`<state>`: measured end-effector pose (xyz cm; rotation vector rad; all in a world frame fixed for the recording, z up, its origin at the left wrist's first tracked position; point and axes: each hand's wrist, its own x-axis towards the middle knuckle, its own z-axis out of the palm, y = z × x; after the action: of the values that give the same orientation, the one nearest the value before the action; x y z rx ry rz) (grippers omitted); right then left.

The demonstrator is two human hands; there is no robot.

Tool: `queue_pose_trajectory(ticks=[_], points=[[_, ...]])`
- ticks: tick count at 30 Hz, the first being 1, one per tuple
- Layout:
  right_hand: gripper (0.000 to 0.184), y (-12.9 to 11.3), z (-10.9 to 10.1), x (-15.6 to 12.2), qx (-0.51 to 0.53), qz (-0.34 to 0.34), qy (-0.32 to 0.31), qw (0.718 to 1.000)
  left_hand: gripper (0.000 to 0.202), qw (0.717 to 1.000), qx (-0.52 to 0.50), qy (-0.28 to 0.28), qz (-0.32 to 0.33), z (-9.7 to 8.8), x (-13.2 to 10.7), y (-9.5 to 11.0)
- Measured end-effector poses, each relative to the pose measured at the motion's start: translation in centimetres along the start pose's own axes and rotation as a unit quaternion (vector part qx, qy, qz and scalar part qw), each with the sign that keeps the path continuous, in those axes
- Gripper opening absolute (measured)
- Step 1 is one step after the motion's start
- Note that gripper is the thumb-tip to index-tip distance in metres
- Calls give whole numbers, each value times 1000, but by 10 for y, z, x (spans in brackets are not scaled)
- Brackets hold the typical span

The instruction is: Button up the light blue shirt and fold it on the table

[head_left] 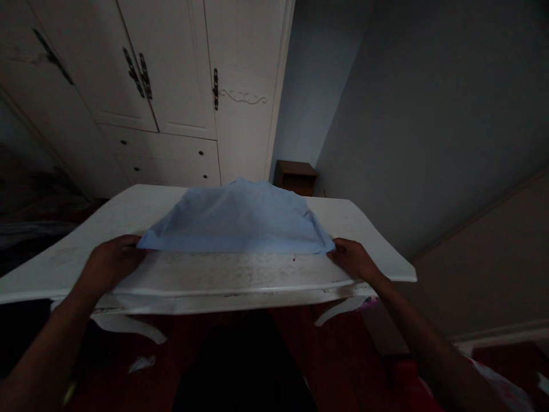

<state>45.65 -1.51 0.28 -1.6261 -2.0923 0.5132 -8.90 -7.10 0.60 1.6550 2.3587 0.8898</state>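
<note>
A light blue cloth lies folded on a white table, its straight near edge facing me. My left hand is closed on the cloth's near left corner. My right hand pinches the near right corner. Both hands rest on the tabletop, one at each end of that edge.
A white wardrobe with dark handles and small drawers stands behind the table. A small brown stand sits in the corner by the grey wall. The floor below is dark red.
</note>
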Motion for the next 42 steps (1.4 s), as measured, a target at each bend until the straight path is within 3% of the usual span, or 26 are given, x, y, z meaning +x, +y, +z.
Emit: queue_pose_trajectory(ticks=[3, 5, 8, 11, 14, 16, 18, 21, 24, 26, 29, 33, 38, 42], points=[[27, 7, -6, 3, -8, -90, 11, 996, 38, 1000, 18, 10, 19, 2, 1, -6], [28, 14, -8, 4, -16, -130, 4, 991, 38, 997, 26, 40, 66, 4, 0, -12], [28, 21, -6, 3, -27, -144, 2, 989, 35, 986, 33, 53, 158, 9, -1, -20], [25, 24, -2, 5, -17, -120, 22, 992, 34, 981, 24, 47, 186, 11, 1, -23], [36, 26, -4, 10, 120, -65, 14, 991, 35, 990, -38, -25, 133, 5, 3, -19], [53, 27, -9, 15, 251, -10, 13, 968, 44, 991, -96, -67, 70, -1, 2, -13], [53, 25, -14, 22, 331, 54, 33, 942, 57, 989, -132, -67, 19, -8, 0, -3], [45, 13, -16, 34, 316, 110, 27, 942, 69, 995, -82, -54, -10, -11, 1, 17], [43, -3, -8, 50, 233, 92, -4, 968, 69, 997, 15, -70, 5, -6, 10, 34], [39, -9, -2, 62, 183, 82, 3, 980, 59, 995, 53, -82, 21, -1, 18, 38], [31, -6, 2, 75, 165, 87, 9, 982, 45, 995, 69, -74, 3, 3, 29, 34], [30, 9, 2, 77, 263, 128, 16, 956, 39, 997, 35, -65, -38, 6, 37, 21], [26, 16, 7, 70, 337, 190, 39, 922, 34, 996, 59, -67, -17, 15, 41, 8], [28, 14, 6, 71, 322, 203, 84, 921, 34, 992, 89, -84, -18, 14, 44, 10]])
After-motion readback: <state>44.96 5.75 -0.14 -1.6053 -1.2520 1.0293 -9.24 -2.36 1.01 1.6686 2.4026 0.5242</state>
